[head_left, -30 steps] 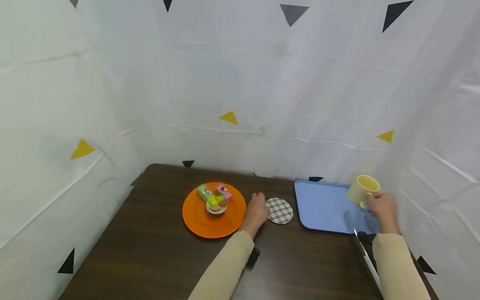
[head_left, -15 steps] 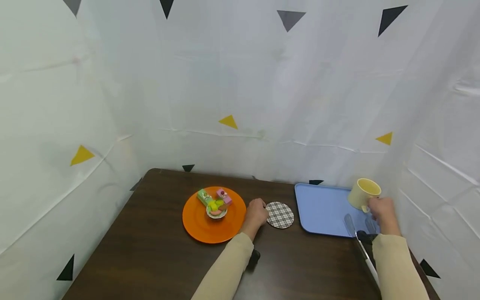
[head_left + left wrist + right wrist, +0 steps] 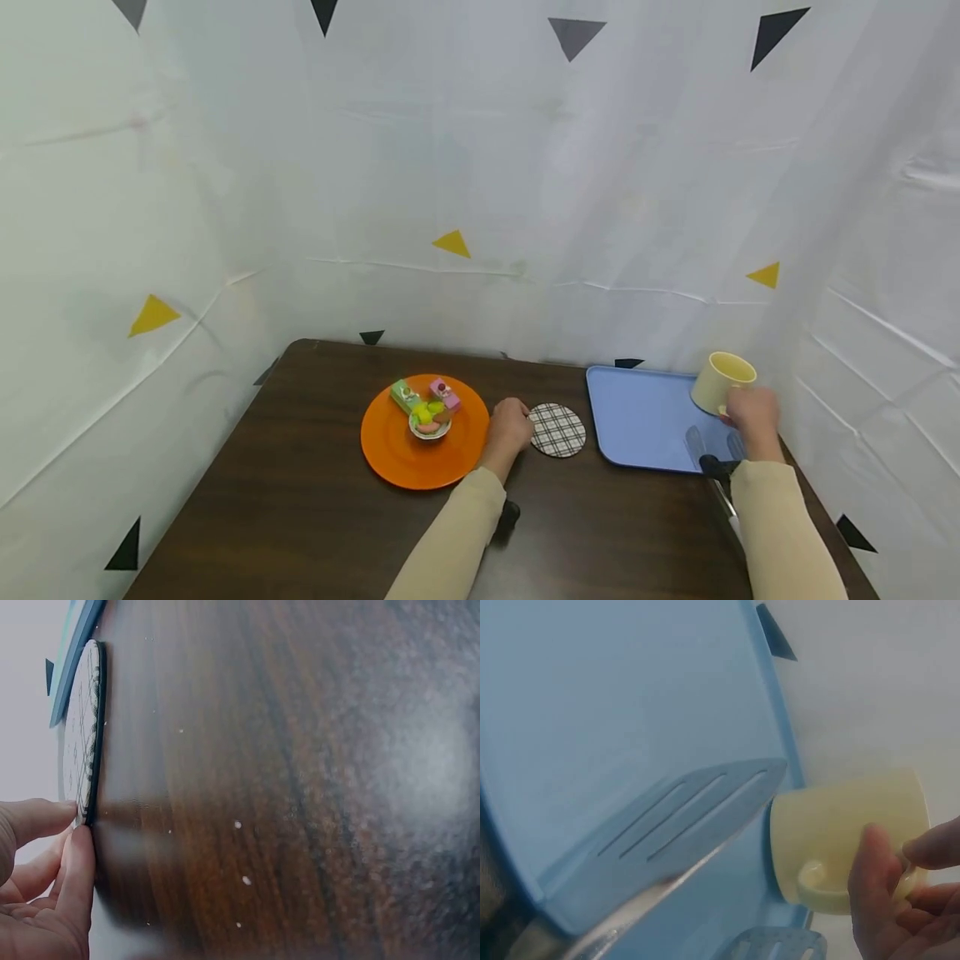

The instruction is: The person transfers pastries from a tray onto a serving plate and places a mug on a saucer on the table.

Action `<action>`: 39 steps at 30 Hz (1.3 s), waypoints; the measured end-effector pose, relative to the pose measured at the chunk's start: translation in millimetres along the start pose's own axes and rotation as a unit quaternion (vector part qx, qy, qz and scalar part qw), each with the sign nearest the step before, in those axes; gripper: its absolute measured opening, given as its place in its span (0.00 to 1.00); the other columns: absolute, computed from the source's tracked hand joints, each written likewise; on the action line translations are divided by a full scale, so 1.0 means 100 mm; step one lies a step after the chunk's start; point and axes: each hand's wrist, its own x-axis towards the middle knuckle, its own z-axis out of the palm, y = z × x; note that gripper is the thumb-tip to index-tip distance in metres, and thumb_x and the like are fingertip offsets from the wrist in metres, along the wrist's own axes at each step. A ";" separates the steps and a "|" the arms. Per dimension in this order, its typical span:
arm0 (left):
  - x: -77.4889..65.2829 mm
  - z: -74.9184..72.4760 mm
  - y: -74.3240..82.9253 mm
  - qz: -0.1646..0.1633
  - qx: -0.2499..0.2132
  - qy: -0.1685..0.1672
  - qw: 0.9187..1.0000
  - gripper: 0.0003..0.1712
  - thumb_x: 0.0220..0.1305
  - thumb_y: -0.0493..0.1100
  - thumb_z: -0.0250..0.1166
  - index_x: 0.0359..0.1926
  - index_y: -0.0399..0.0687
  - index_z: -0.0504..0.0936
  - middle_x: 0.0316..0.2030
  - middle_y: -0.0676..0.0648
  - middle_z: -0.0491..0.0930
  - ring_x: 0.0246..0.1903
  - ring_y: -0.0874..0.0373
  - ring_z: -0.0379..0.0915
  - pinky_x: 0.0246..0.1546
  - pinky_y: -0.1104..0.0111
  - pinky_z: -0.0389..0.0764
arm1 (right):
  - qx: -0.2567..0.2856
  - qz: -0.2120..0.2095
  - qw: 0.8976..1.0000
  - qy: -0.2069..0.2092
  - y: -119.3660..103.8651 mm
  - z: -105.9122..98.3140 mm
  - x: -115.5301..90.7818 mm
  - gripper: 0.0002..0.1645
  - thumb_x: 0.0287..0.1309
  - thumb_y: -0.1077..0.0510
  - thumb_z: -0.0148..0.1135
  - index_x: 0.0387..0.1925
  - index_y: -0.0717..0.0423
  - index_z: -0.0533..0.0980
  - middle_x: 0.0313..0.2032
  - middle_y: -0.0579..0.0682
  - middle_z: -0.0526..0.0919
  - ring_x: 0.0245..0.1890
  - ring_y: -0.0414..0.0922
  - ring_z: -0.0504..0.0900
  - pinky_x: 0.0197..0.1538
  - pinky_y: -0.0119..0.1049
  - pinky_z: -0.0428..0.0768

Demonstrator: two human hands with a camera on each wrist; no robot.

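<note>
My left hand (image 3: 510, 433) is at the left edge of a round plaid coaster (image 3: 557, 430) lying on the table. In the left wrist view, my thumb and a finger (image 3: 79, 877) pinch the coaster's (image 3: 84, 727) edge. My right hand (image 3: 753, 417) holds a pale yellow mug (image 3: 712, 388) by its handle. In the right wrist view, thumb and fingers grip the handle of the upright mug (image 3: 817, 832), at the far right end of the blue tray (image 3: 645, 417). A slotted spatula (image 3: 697, 817) reaches over the tray, near the mug.
An orange plate (image 3: 390, 450) left of my left hand bears a small bowl (image 3: 429, 433) of toy food, a green block (image 3: 405, 395) and a pink one (image 3: 444, 393). A second slotted blade (image 3: 776, 946) lies below the mug. White curtains (image 3: 480, 167) enclose the table's back and sides.
My right hand and forearm have shifted slightly left, with the forearm now covering more of the spatula's handle. The left hand stays at the coaster. The head view has tilted a little.
</note>
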 end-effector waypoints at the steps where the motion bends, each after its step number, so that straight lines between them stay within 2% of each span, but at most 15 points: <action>1: -0.01 0.00 0.00 0.000 0.001 0.006 1.000 0.04 0.74 0.33 0.65 0.44 0.39 0.87 0.50 0.42 0.85 0.34 0.54 0.76 0.39 0.61 0.85 | 0.007 0.008 1.000 0.001 -0.01 0.00 0.00 0.15 0.65 0.61 0.43 0.27 0.67 0.70 0.25 0.58 0.76 0.19 0.44 0.76 0.23 0.35 0.76; 3: -0.03 0.00 0.01 0.002 0.004 0.011 1.000 0.11 0.73 0.34 0.66 0.53 0.38 0.87 0.54 0.41 0.86 0.44 0.51 0.81 0.51 0.57 0.87 | 0.003 0.017 1.000 0.006 -0.03 0.01 0.01 0.15 0.66 0.61 0.44 0.29 0.68 0.71 0.26 0.58 0.76 0.20 0.44 0.76 0.24 0.35 0.75; 5: -0.04 0.00 0.01 0.002 0.001 0.011 1.000 0.11 0.74 0.35 0.66 0.54 0.38 0.87 0.54 0.41 0.86 0.48 0.48 0.83 0.55 0.54 0.87 | 0.012 0.024 1.000 0.007 -0.03 0.01 0.01 0.16 0.67 0.60 0.44 0.30 0.69 0.72 0.26 0.59 0.78 0.19 0.43 0.77 0.24 0.35 0.74; 9: -0.04 0.00 0.01 0.005 -0.002 0.015 1.000 0.10 0.74 0.35 0.66 0.53 0.38 0.86 0.52 0.41 0.86 0.48 0.48 0.83 0.54 0.54 0.87 | 0.033 0.036 0.999 0.009 -0.06 0.02 -0.01 0.19 0.71 0.59 0.42 0.34 0.72 0.72 0.34 0.67 0.82 0.17 0.39 0.77 0.25 0.34 0.77; 12: -0.05 0.00 0.00 0.002 -0.007 0.018 1.000 0.10 0.74 0.34 0.66 0.52 0.38 0.86 0.52 0.41 0.86 0.49 0.47 0.83 0.54 0.53 0.87 | 0.045 0.047 0.998 0.010 -0.09 0.04 -0.03 0.25 0.72 0.59 0.40 0.45 0.81 0.72 0.46 0.77 0.81 0.18 0.40 0.78 0.26 0.31 0.75; 15: -0.05 0.00 0.00 0.002 -0.010 0.022 1.000 0.09 0.74 0.35 0.66 0.52 0.39 0.86 0.52 0.41 0.86 0.49 0.47 0.83 0.54 0.53 0.87 | 0.052 0.048 0.997 0.015 -0.11 0.06 -0.05 0.30 0.72 0.59 0.38 0.55 0.86 0.69 0.54 0.80 0.78 0.21 0.42 0.79 0.26 0.29 0.71; 18: -0.05 0.00 -0.01 0.006 -0.016 0.022 1.000 0.09 0.75 0.35 0.66 0.52 0.39 0.86 0.51 0.41 0.86 0.48 0.47 0.83 0.54 0.53 0.87 | 0.060 0.039 0.997 0.024 -0.11 0.06 -0.07 0.30 0.74 0.59 0.39 0.55 0.87 0.70 0.54 0.81 0.77 0.22 0.42 0.79 0.27 0.29 0.70; 21: -0.05 0.01 -0.02 0.012 -0.021 0.016 1.000 0.09 0.75 0.36 0.66 0.53 0.39 0.86 0.51 0.41 0.86 0.46 0.48 0.82 0.53 0.54 0.87 | 0.068 0.035 0.997 0.032 -0.12 0.06 -0.08 0.28 0.73 0.60 0.40 0.50 0.86 0.73 0.47 0.79 0.81 0.20 0.43 0.80 0.26 0.28 0.70; 25: -0.06 0.00 -0.04 0.017 -0.028 0.012 0.999 0.10 0.76 0.36 0.66 0.53 0.39 0.85 0.51 0.41 0.85 0.45 0.49 0.81 0.52 0.54 0.87 | 0.074 0.036 0.996 0.026 -0.16 0.08 -0.09 0.23 0.72 0.60 0.42 0.43 0.80 0.74 0.40 0.72 0.82 0.31 0.53 0.82 0.26 0.29 0.72; 28: -0.07 0.00 -0.03 0.015 -0.028 0.009 0.999 0.10 0.76 0.35 0.65 0.54 0.38 0.85 0.51 0.41 0.84 0.45 0.49 0.81 0.52 0.54 0.87 | 0.073 0.034 0.997 0.017 -0.17 0.10 -0.12 0.21 0.73 0.59 0.43 0.40 0.76 0.74 0.40 0.69 0.80 0.39 0.58 0.77 0.30 0.33 0.72; 31: -0.08 -0.01 -0.02 0.011 -0.022 0.002 1.000 0.11 0.76 0.35 0.64 0.55 0.39 0.84 0.52 0.41 0.84 0.46 0.49 0.80 0.53 0.55 0.86 | 0.080 0.032 0.996 0.013 -0.19 0.12 -0.14 0.21 0.73 0.58 0.44 0.38 0.74 0.75 0.44 0.73 0.81 0.44 0.61 0.78 0.37 0.38 0.73; 35: -0.09 -0.03 0.00 0.012 -0.018 0.000 1.000 0.10 0.76 0.35 0.64 0.55 0.39 0.84 0.52 0.41 0.84 0.47 0.49 0.81 0.54 0.55 0.86 | 0.098 0.029 0.995 0.010 -0.24 0.14 -0.20 0.25 0.76 0.57 0.43 0.42 0.78 0.76 0.56 0.78 0.80 0.53 0.64 0.79 0.47 0.48 0.78; 39: -0.08 -0.03 0.01 0.011 -0.020 0.005 1.000 0.10 0.75 0.34 0.65 0.53 0.39 0.84 0.51 0.41 0.84 0.47 0.48 0.81 0.53 0.54 0.86 | 0.109 0.018 0.994 0.005 -0.32 0.14 -0.27 0.30 0.78 0.55 0.42 0.53 0.83 0.75 0.63 0.79 0.76 0.60 0.68 0.79 0.56 0.54 0.81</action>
